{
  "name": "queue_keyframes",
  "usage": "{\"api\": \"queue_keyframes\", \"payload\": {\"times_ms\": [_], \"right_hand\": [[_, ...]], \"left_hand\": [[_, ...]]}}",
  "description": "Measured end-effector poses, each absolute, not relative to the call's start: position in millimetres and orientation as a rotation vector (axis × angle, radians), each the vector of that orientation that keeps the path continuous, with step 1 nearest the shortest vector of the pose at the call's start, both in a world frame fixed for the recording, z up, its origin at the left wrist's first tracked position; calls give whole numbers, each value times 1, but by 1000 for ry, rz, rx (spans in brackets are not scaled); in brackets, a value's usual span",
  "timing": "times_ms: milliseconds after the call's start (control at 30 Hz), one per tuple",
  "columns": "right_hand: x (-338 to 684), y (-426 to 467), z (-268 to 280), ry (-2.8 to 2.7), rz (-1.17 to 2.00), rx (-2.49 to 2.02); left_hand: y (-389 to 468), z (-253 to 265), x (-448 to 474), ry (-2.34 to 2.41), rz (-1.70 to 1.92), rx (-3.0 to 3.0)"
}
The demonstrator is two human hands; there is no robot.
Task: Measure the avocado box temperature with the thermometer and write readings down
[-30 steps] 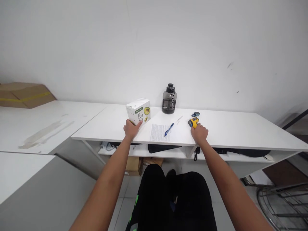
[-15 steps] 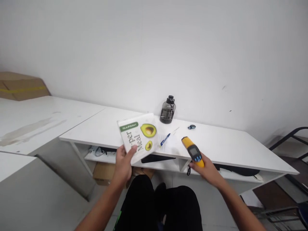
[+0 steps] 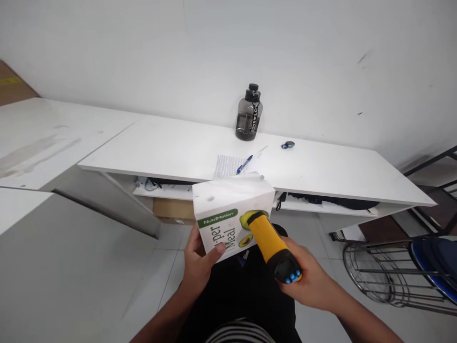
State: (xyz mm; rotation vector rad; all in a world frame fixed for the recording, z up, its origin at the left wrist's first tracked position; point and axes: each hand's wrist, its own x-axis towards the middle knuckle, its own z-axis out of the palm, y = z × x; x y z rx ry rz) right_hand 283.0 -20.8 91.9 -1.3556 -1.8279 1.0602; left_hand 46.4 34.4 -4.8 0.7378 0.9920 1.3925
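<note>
My left hand (image 3: 202,259) grips a white box (image 3: 232,193) by its left lower side, thumb on the front. The box's face carries a green "NutriMotion" label, the word "Meal" and avocado pictures. In my right hand (image 3: 309,276) is a yellow and black infrared thermometer (image 3: 267,238) with a small screen and blue buttons. Its front end is over the avocado picture; whether it touches the box I cannot tell. Beyond the box, a blue pen (image 3: 244,165) lies on a printed sheet (image 3: 226,166) on the white desk (image 3: 171,147).
A dark clear water bottle (image 3: 249,114) stands by the wall, with a small dark object (image 3: 287,145) to its right. Under the desktop are a shelf with dark items and a cardboard box (image 3: 173,209). A metal-framed stool (image 3: 385,271) stands at right.
The box has come lower and closer to me, tilting so its top side shows. The thermometer has moved left and down, over the box's face. My view has tipped downward.
</note>
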Motion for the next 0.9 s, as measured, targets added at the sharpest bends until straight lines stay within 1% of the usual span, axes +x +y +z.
{"api": "queue_keyframes", "payload": {"times_ms": [300,467,600,667,733,833,900], "right_hand": [[281,-35,90,-1872,1056,-1337],[282,-38,93,-1844,1138,-1391],[276,-35,89,-1749,1160,-1328],[271,-30,83,-1623,1059,-1319],[267,-19,75,-1462,876,-1359],[267,6,66,-1225,585,-1418],[271,25,62,-1118,476,-1422]], "left_hand": [[26,-9,41,1017,1348,768],[24,-9,41,1019,1348,766],[28,-14,40,1065,1396,781],[41,-14,38,1132,1459,784],[66,-10,34,1206,1571,812],[128,9,24,1295,1800,950],[180,26,18,1311,1912,1065]]}}
